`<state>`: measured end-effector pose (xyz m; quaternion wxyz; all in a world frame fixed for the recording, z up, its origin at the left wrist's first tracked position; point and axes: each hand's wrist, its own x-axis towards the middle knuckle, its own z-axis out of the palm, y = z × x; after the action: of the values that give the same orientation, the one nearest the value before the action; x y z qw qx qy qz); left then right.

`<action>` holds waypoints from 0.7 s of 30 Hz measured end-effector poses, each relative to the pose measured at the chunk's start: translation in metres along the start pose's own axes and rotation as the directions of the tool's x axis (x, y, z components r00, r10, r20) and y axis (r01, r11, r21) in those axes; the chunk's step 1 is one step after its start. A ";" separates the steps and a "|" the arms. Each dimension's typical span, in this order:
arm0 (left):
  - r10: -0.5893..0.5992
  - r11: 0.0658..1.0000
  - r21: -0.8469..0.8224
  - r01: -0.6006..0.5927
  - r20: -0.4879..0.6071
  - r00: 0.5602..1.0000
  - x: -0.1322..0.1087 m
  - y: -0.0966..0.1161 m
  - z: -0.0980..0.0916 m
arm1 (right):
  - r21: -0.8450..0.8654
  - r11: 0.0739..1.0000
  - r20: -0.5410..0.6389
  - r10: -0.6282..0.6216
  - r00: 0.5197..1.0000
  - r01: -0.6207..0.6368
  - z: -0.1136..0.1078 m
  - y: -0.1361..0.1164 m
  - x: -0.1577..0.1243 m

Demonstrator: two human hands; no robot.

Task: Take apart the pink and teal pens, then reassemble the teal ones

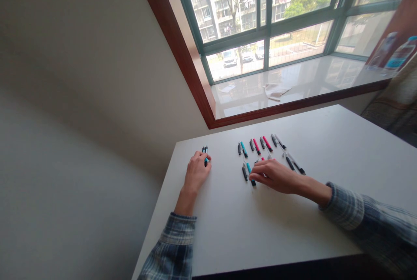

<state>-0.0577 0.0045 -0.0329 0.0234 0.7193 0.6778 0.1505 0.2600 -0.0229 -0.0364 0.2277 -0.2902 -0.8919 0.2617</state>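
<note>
My left hand (198,169) is at the left side of the white table, its fingers curled around the lower end of a dark and blue pen (206,158). Another pen (203,149) lies close alongside it. Over the rows of pen parts, my right hand (275,175) has its fingers bent and pressed together; whatever they pinch is hidden. Just left of its fingertips lie a blue pen barrel (249,168) and a black pen part (244,173). My right hand partly covers some pink parts behind it.
Farther back on the table (224,228) are a blue barrel (244,149), pink barrels (267,143) and black parts (273,140). Clear and black parts (296,163) lie to the right. A windowsill (241,101) holds a cloth (276,91) and bottles (402,54).
</note>
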 end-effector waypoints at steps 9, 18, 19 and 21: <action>-0.003 1.000 0.027 0.003 0.011 1.000 -0.002 0.003 -0.003 | -0.010 1.000 -0.038 -0.002 0.999 0.002 0.001 0.004 0.000; 0.250 0.946 -0.178 -0.272 -0.134 0.959 -0.009 0.039 -0.005 | -0.028 0.999 -0.194 0.036 0.980 -0.042 0.000 0.005 0.001; 0.265 0.931 -0.222 -0.290 -0.135 0.955 -0.011 0.047 -0.002 | -0.028 0.998 -0.203 0.043 0.978 -0.049 0.000 0.006 0.001; 0.275 0.901 -0.311 -0.301 -0.125 0.953 -0.016 0.062 0.005 | -0.025 0.998 -0.219 0.058 0.974 -0.065 0.000 0.006 0.001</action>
<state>0.0029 -0.0156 -0.0262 0.0931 0.7914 0.5299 0.2903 0.2615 -0.0179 -0.0397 0.3115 -0.3482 -0.8562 0.2206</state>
